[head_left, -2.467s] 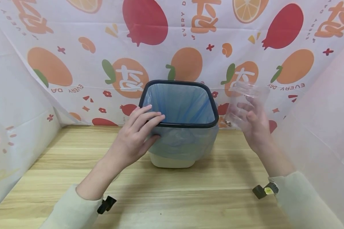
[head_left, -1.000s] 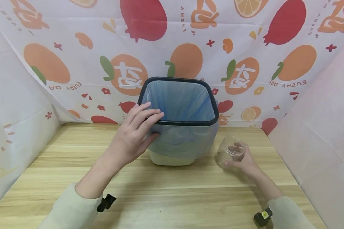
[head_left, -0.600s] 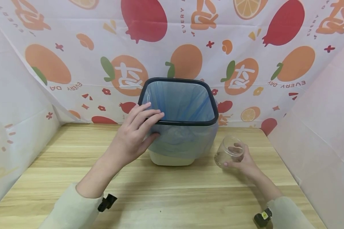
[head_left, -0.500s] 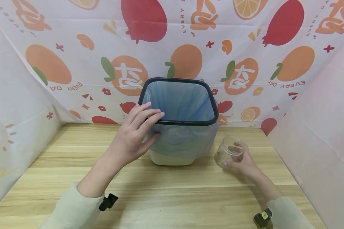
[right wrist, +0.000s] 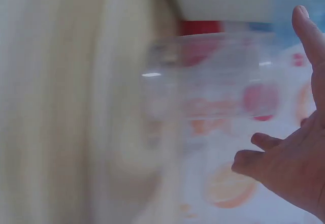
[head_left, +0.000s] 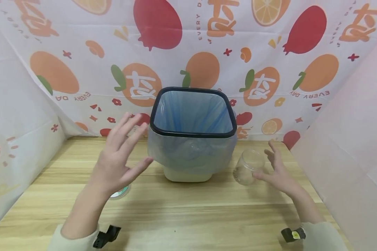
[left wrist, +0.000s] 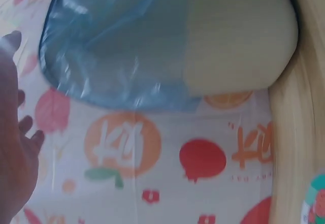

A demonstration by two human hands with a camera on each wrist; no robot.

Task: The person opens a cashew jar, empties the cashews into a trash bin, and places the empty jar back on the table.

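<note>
A clear jar (head_left: pixel 245 168) stands upright on the table, right of the bin, with some small bits low inside it. Beside its right wall is my right hand (head_left: pixel 278 174), fingers spread and thumb near the jar; in the right wrist view a gap shows between hand (right wrist: pixel 289 168) and jar (right wrist: pixel 213 76). The bin (head_left: pixel 191 153) has a black rim and a blue bag folded over its edge. Left of it my left hand (head_left: pixel 113 157) is raised with spread fingers, holding nothing. Partly hidden under that wrist lies a round, colourful lid (head_left: pixel 120 192).
The light wood table (head_left: pixel 188 216) runs up to a fruit-print cloth (head_left: pixel 172 62) hung behind the bin. Pale cloth walls (head_left: pixel 19 115) close in the left and right sides. Each wrist wears a small black camera.
My left hand has come off the bin's rim and moved left, uncovering part of the lid. The right hand lowered the jar to the table, then let go and drew slightly right.
</note>
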